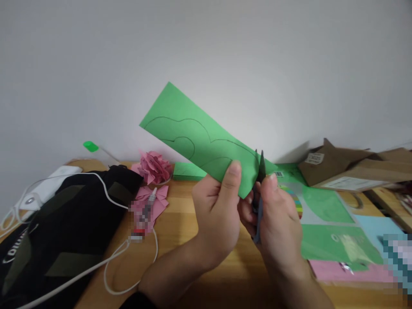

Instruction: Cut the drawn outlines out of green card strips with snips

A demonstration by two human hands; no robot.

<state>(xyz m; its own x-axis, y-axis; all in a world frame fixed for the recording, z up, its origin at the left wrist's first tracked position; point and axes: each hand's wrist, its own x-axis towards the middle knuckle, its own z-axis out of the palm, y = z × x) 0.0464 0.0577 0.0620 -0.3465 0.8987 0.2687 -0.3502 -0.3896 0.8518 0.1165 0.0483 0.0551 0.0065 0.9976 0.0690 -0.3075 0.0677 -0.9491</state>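
A folded-looking strip of green paper (193, 111) with wavy pencil outlines is held up in front of the wall, slanting down to the right. My left hand (217, 214) pinches its lower edge, thumb on top. In my right hand (280, 219) is a pair of scissors (259, 214), blades pointing up and slightly apart. The paper's right end lies between the blades, close to the outer drawn curve. My right fingers behind the handles are partly hidden.
Left are a black cloth bag (106, 214), a white cable (109, 292), a pink paper flower (154, 167) and a glue tube (149, 199). Right are a torn cardboard box (347, 171) and green paper packs (341, 240) on the wooden table (180, 206).
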